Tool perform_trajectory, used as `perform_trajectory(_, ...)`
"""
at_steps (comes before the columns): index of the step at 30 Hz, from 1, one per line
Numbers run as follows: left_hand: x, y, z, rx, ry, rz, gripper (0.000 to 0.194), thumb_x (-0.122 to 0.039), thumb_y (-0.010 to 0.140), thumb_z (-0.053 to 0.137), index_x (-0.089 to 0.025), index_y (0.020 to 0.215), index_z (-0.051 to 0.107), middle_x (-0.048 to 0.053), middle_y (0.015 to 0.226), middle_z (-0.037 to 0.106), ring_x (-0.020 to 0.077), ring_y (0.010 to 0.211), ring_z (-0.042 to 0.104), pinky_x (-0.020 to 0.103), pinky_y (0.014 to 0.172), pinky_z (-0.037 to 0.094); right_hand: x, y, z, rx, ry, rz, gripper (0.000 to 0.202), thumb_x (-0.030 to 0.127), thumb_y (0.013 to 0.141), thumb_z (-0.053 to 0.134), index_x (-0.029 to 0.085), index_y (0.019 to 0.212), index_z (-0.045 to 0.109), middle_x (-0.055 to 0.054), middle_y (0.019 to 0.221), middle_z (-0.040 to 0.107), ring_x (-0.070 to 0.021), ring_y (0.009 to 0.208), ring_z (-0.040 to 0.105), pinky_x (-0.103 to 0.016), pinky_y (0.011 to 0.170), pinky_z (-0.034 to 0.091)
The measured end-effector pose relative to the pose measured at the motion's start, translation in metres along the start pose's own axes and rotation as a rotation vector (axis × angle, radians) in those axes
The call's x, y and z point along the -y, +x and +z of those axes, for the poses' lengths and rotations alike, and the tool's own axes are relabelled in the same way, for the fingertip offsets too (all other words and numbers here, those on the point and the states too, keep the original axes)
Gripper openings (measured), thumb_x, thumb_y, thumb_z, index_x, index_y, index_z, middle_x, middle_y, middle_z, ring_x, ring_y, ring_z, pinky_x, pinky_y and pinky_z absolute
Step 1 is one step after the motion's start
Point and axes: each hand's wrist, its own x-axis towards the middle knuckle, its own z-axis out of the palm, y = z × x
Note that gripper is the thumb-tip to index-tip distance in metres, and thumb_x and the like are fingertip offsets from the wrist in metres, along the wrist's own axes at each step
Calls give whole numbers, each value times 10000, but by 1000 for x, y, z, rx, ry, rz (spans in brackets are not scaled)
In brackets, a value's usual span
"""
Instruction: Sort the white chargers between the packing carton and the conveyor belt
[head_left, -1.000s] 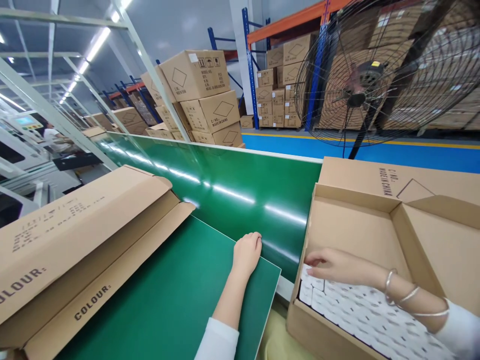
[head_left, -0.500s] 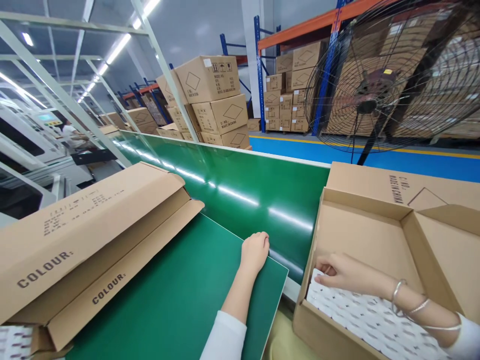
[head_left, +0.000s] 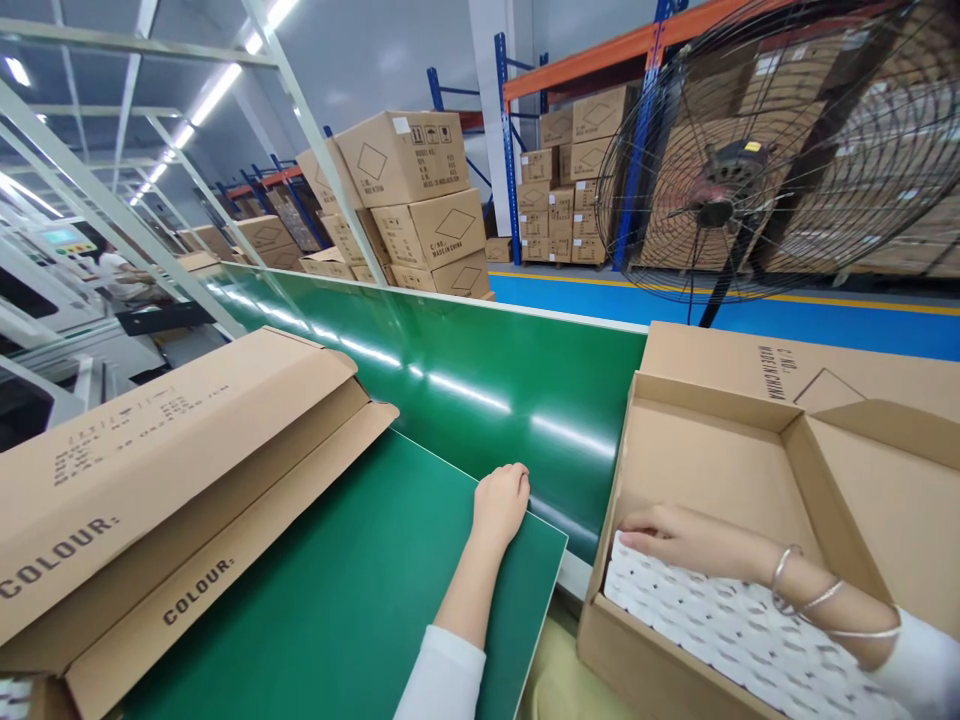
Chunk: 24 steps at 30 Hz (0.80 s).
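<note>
My left hand [head_left: 501, 502] is closed, its fingers curled down at the edge of the green tabletop [head_left: 360, 570]. Whatever may be inside that fist is hidden. Inside the open cardboard box [head_left: 600, 625] on the right, my right hand [head_left: 664, 535] lies over the far left corner of a layer of small white pieces with dark spots [head_left: 697, 610]. Its fingers stretch leftward and touch the pieces; nothing shows lifted in them. The white pieces are packed close in rows along the box's near side.
Another open carton [head_left: 187, 450] marked "COLOUR:" stands at the left. Beyond the tabletop runs a shiny green conveyor belt [head_left: 480, 350]. Stacked cartons [head_left: 409, 160], a large black fan [head_left: 720, 190] and racks [head_left: 585, 65] stand behind. A person [head_left: 124, 275] is far left.
The view has shifted slightly to the right. My right hand has flattened from a pinch over the white pieces' corner. My left hand stays on the tabletop edge.
</note>
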Motion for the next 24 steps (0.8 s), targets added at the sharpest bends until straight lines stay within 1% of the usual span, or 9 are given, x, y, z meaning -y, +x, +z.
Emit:
perform_trajectory(3, 0, 0, 1, -3, -1, 6, 274, -206, 935, 356, -247, 993, 621, 3, 982, 682, 154, 918, 612, 254, 748, 419, 3, -6, -2, -109, -12, -55, 484, 522, 935, 297, 212, 695, 581, -26, 719, 633, -186, 657, 565, -290, 605, 396)
perform_trajectory(5, 1, 0, 1, -6, -1, 7, 271, -205, 933, 359, -248, 991, 620, 2, 984, 682, 154, 920, 611, 254, 749, 418, 6, -10, -4, -211, -52, -82, 435, 479, 926, 344, 227, 704, 620, -29, 723, 663, -199, 660, 590, -298, 620, 418)
perform_trajectory(7, 1, 0, 1, -7, -2, 7, 265, -206, 931, 366, -247, 990, 621, 0, 982, 683, 154, 919, 612, 254, 749, 418, 11, -13, -7, -256, -70, -102, 362, 395, 915, 374, 251, 765, 671, -22, 762, 698, -205, 681, 619, -296, 639, 439)
perform_trajectory(9, 0, 0, 2, -7, -2, 10, 263, -207, 930, 369, -245, 990, 622, -1, 983, 683, 154, 918, 612, 255, 749, 420, 17, -15, -9, -218, -79, -137, 339, 287, 899, 371, 277, 849, 706, -2, 833, 727, -201, 725, 649, -287, 666, 458)
perform_trajectory(11, 0, 0, 1, -8, -2, 11, 266, -205, 930, 368, -244, 994, 622, 0, 991, 682, 154, 922, 610, 256, 753, 420, 23, -15, -10, -141, -100, -189, 381, 183, 863, 363, 294, 932, 721, 21, 923, 739, -194, 793, 671, -277, 706, 468)
perform_trajectory(14, 1, -1, 1, -9, -1, 10, 266, -204, 929, 368, -240, 996, 623, 1, 997, 682, 154, 926, 609, 255, 760, 417, 32, -11, -4, -58, -193, -257, 454, 95, 804, 359, 294, 977, 729, 37, 952, 746, -179, 791, 686, -265, 681, 464)
perform_trajectory(16, 1, -1, 1, -9, -1, 9, 266, -209, 931, 367, -240, 994, 623, 0, 993, 683, 153, 924, 609, 253, 759, 415, 36, -8, 0, -45, -274, -275, 464, 78, 776, 371, 295, 964, 736, 39, 920, 754, -174, 742, 688, -263, 632, 450)
perform_trajectory(19, 1, -1, 1, -6, -3, 7, 272, -212, 934, 360, -243, 993, 624, 0, 983, 684, 150, 918, 609, 248, 751, 412, 39, -5, 4, -53, -355, -275, 455, 73, 755, 378, 301, 903, 741, 40, 866, 758, -178, 722, 686, -267, 617, 436)
perform_trajectory(24, 2, 0, 2, -7, -10, 2, 270, -211, 932, 365, -244, 997, 625, 3, 985, 683, 150, 922, 608, 246, 754, 413, 37, -6, 3, -57, -368, -259, 416, 107, 786, 370, 291, 868, 734, 19, 807, 750, -190, 699, 678, -276, 597, 425)
